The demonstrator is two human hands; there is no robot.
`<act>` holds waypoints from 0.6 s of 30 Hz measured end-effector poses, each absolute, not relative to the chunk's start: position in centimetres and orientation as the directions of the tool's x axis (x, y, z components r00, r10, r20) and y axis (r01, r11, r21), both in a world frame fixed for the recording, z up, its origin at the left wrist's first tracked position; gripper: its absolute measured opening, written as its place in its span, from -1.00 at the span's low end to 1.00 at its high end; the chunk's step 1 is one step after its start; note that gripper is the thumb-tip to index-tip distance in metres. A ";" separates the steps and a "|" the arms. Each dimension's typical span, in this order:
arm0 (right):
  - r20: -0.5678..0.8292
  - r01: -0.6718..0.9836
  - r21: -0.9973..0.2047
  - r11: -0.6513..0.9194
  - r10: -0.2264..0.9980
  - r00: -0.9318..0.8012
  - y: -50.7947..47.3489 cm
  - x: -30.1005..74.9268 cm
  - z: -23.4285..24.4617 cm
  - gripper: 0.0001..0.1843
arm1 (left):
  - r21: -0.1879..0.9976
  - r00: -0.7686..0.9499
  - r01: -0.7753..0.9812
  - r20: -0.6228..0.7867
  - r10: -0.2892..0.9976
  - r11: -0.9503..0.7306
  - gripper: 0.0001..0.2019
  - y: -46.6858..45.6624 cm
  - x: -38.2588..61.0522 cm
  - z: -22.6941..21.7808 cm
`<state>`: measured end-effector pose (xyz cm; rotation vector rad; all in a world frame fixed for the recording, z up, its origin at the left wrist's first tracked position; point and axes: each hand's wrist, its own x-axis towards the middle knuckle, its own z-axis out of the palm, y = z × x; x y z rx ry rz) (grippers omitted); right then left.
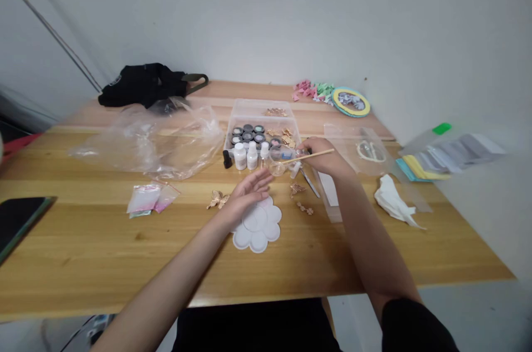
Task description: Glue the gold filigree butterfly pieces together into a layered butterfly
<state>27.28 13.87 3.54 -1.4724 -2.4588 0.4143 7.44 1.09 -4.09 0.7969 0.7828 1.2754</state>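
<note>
My right hand [322, 155] is closed on a thin wooden stick [311, 156] whose tip points left toward a small clear cup [277, 163]. My left hand [248, 192] hovers open, fingers stretched out, above the far edge of a white flower-shaped palette [258, 227]. Small white dropper bottles [246, 156] stand just beyond the left hand, in front of a clear plastic box [262, 125] of dark round jars and gold pieces. Gold charms [218, 199] lie on the wooden table [103, 230] on both sides of the palette.
A crumpled clear plastic bag [153, 141] and a black bag [143, 85] lie at the left back. Small glitter packets [152, 198] sit left of the palette, a dark tablet [19, 222] at the left edge. At right lie a white tissue [393, 202], clear bags and coloured sheets [440, 155].
</note>
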 end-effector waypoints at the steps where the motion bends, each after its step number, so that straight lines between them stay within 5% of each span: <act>1: 0.058 0.821 -0.359 0.445 0.888 -0.456 13.8 27.3 3.6 -0.87 | 0.856 0.130 -0.504 -0.058 0.990 0.117 -0.51 1.1 7.5 -4.1; 18: 0.076 0.785 -0.423 0.453 0.881 -0.467 13.4 27.6 4.4 -0.83 | 0.871 0.164 -0.476 -0.044 0.985 0.118 -0.53 0.9 7.4 -3.8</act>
